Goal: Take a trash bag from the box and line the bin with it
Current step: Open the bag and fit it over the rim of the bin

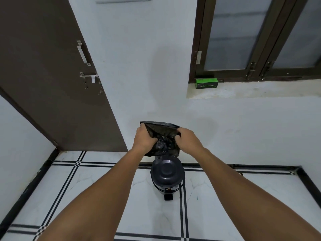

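A crumpled black trash bag (pixel 160 132) hangs in the air between both hands, its mouth pulled partly apart. My left hand (pixel 145 139) grips the bag's left edge and my right hand (pixel 188 139) grips its right edge. Directly below the bag a dark round pedal bin (pixel 167 174) stands on the floor with its lid down and a pedal at the front. The green trash bag box (pixel 206 83) lies on the window sill at the upper right, away from both hands.
A brown door (pixel 52 75) with a metal handle and latch fills the left side. A white wall rises behind the bin, with a dark-framed window (pixel 251 37) above the stone sill (pixel 260 89). White floor tiles with black stripes surround the bin.
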